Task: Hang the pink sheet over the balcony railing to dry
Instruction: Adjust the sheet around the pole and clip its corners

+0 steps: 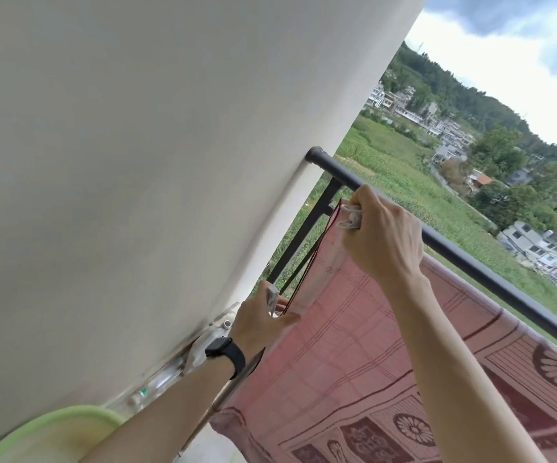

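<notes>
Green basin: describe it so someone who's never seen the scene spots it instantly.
Find the white wall filling the left of the view; follow it down to the bottom-left corner. There, beside the left forearm with the black watch, sits the basin. Its rounded pale-green rim sets it apart from the white wall above and the pink sheet to its right.

Both bare forearms reach up from the bottom of the frame. The right hand (382, 238), right of centre, is the higher one, its back toward the camera and its fingers (360, 198) curled round a bunched corner of the pink sheet (354, 345). The left hand (260, 320), lower and near centre, pinches the sheet's edge with its thumb.
</notes>
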{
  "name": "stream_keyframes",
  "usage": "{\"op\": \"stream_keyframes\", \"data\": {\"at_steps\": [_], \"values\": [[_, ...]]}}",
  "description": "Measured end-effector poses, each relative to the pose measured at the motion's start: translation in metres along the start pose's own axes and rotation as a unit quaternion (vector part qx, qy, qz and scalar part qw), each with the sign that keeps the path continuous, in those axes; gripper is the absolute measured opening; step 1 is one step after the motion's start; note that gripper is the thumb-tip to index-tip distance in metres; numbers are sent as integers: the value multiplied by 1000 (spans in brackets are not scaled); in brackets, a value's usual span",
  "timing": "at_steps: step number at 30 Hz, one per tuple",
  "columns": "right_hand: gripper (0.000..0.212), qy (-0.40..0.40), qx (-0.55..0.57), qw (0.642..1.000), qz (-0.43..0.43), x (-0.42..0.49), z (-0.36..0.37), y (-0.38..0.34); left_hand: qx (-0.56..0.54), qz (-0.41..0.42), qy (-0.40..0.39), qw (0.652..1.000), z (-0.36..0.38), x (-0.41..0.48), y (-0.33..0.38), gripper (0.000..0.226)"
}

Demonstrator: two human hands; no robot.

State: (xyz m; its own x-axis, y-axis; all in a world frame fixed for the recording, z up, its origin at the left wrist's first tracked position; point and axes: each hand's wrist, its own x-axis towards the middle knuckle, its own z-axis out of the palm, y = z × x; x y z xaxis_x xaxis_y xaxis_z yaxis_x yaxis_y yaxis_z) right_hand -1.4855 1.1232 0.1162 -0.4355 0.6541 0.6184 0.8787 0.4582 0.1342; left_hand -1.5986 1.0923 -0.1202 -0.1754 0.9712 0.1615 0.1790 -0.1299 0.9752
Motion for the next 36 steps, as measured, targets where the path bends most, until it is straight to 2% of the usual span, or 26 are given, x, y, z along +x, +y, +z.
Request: {"op": "stream_keyframes", "data": {"at_steps": [3, 6, 10, 13, 16, 19, 23, 25, 28, 31, 32, 34, 36], "values": [[16, 20, -4, 1000, 6, -1, 2, -2, 88, 27, -36, 995, -2, -4, -13, 49], [15, 32, 2, 999, 17, -3, 4, -4, 187, 73, -4, 980, 0, -10, -16, 39], [9, 54, 0, 998, 12, -5, 3, -4, 278, 143, -32, 949, -51, -3, -26, 37], [20, 48, 7, 999, -1, -3, 3, -7, 305, 119, -54, 943, -82, 10, -25, 36], [16, 37, -2, 999, 19, -2, 2, -9, 287, 42, -114, 950, -65, 16, -18, 33], [11, 29, -4, 999, 21, -5, 1, -4, 227, -19, -124, 966, -45, 13, -18, 30], [12, 24, -6, 1000, 17, -4, 0, -4, 118, -43, -130, 984, -40, -7, -24, 35], [11, 19, -12, 1000, 20, -4, 0, -6, 101, -55, -144, 983, -47, -17, -32, 39], [10, 23, -16, 999, 18, -5, 0, -8, 160, -54, -166, 972, -67, -21, -42, 38], [11, 29, -8, 999, 28, -6, -1, -10, 287, -34, -85, 953, -91, -6, -41, 21], [12, 33, -5, 999, 31, -7, -1, -11, 298, -47, -47, 952, -97, 0, -35, 16], [14, 39, 5, 998, 41, -7, 0, -9, 225, -86, -5, 970, -100, 13, -13, 24], [16, 28, 31, 997, 70, -4, -2, -7, 67, -79, -40, 994, -95, 28, 30, 38]]}}
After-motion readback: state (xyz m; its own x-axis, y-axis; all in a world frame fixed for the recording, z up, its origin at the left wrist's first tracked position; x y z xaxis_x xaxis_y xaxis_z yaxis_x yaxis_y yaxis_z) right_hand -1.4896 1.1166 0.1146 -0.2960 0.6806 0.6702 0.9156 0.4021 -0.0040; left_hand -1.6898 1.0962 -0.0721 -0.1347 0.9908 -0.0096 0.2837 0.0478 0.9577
